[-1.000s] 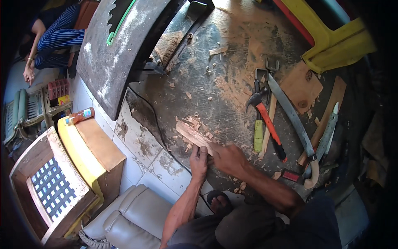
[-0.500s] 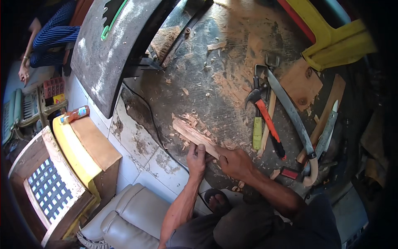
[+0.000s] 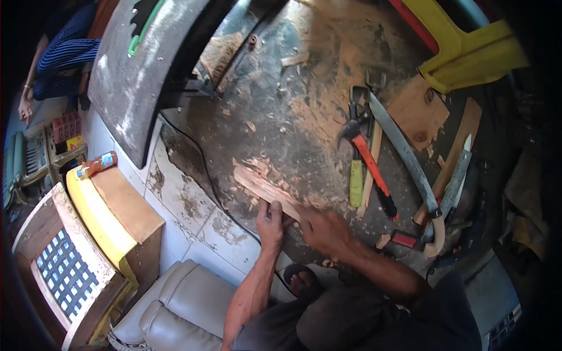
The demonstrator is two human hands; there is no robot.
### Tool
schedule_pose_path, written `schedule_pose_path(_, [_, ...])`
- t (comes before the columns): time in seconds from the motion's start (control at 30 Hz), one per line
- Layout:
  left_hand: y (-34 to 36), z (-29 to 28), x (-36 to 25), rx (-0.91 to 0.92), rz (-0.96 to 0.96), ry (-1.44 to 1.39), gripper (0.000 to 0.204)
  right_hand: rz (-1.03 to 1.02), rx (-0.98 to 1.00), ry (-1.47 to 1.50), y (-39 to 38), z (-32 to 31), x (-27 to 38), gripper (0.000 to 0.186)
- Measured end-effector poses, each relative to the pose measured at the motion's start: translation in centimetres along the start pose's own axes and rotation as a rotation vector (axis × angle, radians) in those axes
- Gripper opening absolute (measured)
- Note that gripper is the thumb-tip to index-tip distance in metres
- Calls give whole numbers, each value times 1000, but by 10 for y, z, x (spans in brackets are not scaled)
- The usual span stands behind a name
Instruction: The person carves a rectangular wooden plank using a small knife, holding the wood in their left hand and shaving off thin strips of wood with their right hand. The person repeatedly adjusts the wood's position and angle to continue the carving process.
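A pale strip of split wood (image 3: 260,187) lies slanted among shavings on the dark floor. My left hand (image 3: 270,228) is closed on its lower part, thumb upward. My right hand (image 3: 322,231) is curled over the strip's near end, slightly blurred; anything else beneath its fingers is hidden. To the right lie an orange-handled hammer (image 3: 369,161), a yellow-green handled tool (image 3: 355,181), a long curved blade with a pale handle (image 3: 404,152), knives (image 3: 459,178) and a small red-and-black item (image 3: 404,238).
A grey panel (image 3: 126,79) and cable (image 3: 205,169) are at left, wooden frames (image 3: 67,257) with a bottle (image 3: 96,165) lower left, a padded grey seat (image 3: 187,292) below. A seated person (image 3: 64,58) is upper left, a yellow-red frame (image 3: 468,50) upper right, plywood (image 3: 418,111) beside the tools.
The whole view has shifted, so the floor and objects sit farther left and higher in the picture. Both my hands remain on the wood strip, the right one moving slightly.
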State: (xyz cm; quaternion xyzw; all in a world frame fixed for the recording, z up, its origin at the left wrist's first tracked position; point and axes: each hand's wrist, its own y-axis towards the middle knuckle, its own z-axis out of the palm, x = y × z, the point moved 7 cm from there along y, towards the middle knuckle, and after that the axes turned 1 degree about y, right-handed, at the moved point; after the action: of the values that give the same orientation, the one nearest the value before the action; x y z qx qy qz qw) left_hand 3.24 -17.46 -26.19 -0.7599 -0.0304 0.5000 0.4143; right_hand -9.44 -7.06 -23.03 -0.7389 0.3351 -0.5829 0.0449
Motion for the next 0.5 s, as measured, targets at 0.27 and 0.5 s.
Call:
schedule_pose_path(0.27, [7,-13,17,28,-19,38,45,9,9,1,-4,11,-7,34])
schedule_pose_path(0.5, [7,-2,8,15,-7,-22,46,-1,-5,9,-15,6,-13,36])
